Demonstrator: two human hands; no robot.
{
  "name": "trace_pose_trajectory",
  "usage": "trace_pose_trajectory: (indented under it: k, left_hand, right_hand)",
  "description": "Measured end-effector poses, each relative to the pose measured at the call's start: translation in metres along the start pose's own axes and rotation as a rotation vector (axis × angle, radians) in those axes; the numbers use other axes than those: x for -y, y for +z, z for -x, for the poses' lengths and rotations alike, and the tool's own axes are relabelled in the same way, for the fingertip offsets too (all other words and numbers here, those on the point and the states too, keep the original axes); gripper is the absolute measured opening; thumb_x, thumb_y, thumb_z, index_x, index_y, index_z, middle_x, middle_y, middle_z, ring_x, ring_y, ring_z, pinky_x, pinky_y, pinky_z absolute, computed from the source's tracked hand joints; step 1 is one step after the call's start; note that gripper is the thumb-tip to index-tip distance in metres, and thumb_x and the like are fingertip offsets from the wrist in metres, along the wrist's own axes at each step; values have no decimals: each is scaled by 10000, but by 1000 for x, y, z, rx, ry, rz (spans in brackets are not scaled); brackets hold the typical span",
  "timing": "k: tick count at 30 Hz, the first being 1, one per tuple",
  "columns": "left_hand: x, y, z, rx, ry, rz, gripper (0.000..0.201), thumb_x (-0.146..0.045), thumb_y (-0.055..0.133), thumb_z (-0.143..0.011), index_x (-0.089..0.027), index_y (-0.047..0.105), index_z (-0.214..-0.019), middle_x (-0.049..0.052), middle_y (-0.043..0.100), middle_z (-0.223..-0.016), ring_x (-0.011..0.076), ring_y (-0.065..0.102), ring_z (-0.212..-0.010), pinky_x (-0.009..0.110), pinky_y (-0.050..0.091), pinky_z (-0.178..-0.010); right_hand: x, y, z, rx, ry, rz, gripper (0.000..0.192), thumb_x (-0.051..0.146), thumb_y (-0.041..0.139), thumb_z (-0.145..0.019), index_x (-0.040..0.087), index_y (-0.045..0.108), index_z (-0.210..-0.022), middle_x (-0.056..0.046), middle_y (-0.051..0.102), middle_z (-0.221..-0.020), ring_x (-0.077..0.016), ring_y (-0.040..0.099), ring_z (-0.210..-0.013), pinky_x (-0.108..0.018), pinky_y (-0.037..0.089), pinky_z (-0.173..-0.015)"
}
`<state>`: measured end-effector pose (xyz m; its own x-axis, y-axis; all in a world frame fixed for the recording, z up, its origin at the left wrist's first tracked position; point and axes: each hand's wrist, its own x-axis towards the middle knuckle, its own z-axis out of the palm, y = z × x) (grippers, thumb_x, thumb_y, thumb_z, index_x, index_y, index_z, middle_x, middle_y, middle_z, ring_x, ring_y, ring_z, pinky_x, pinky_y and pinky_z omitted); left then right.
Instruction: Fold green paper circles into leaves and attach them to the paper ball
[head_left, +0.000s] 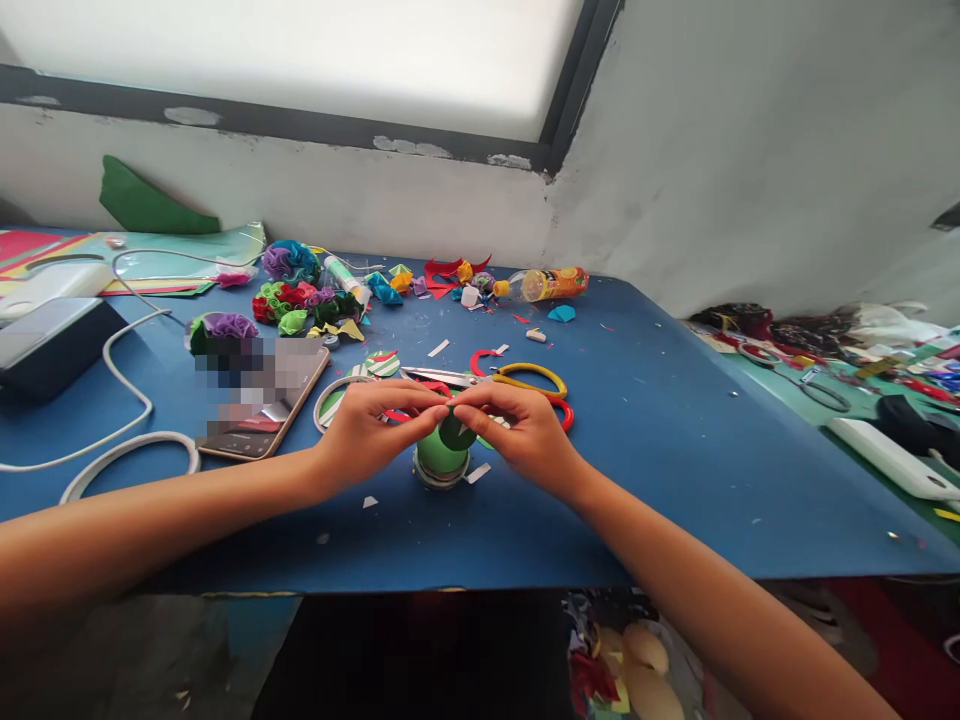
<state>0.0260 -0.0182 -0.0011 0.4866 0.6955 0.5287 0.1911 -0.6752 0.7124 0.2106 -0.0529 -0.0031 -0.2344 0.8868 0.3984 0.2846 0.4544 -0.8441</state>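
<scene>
My left hand [379,430] and my right hand [517,430] meet at the middle of the blue table, thumbs and fingers closed on a small dark green paper disc [456,430]. Just beneath the disc stands a green cup-like piece [441,462] with a pale ring of tape or rim round its base; its upper part is partly hidden. Behind my hands lie scissors [529,380] with yellow and red handles, their blades pointing left. Green-and-white striped paper rounds [382,364] lie behind my left hand, near a white ring [319,405].
A phone [266,405] and a white cable [120,350] are at the left, beside a dark box [56,345]. Folded paper flowers [289,262], a glue stick [346,280] and an orange-labelled bottle [541,284] line the back. Paper scraps [478,473] dot the blue table [675,450].
</scene>
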Motion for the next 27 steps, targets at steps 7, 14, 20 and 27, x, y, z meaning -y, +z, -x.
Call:
trace_pose_trajectory:
  k: [7,14,20,27]
  left_hand:
    - [-11,1,1,-24,-228,146,135,-265,638,-751,-154,688,-810,34,700,-785,112,642,-660,173,537,-561]
    - [-14,3,0,-36,-271,176,134,-254,642,-735,-130,672,-777,36,696,-785,115,645,-703,183,549,-656]
    - [-7,2,-1,-53,-330,137,189,-308,620,-744,-125,647,-782,38,676,-775,103,615,-663,179,507,-599]
    - [34,-35,-30,-39,-338,-233,234,-346,582,-741,-129,664,-763,27,653,-703,92,548,-600,182,408,-543]
  right_hand:
    - [3,2,2,-50,-138,89,122,231,570,-811,200,658,-890,-27,688,-867,-127,624,-769,-266,510,-692]
    - [2,7,7,-95,-275,272,152,216,547,-826,225,657,-930,-27,696,-930,-148,644,-843,-287,505,-773]
    - [2,7,5,-138,-183,198,133,244,553,-822,195,658,-887,-33,695,-862,-141,636,-775,-275,512,-708]
    - [-7,0,-3,-292,55,-69,219,374,578,-789,179,652,-859,-14,635,-712,-89,561,-590,-215,470,-531]
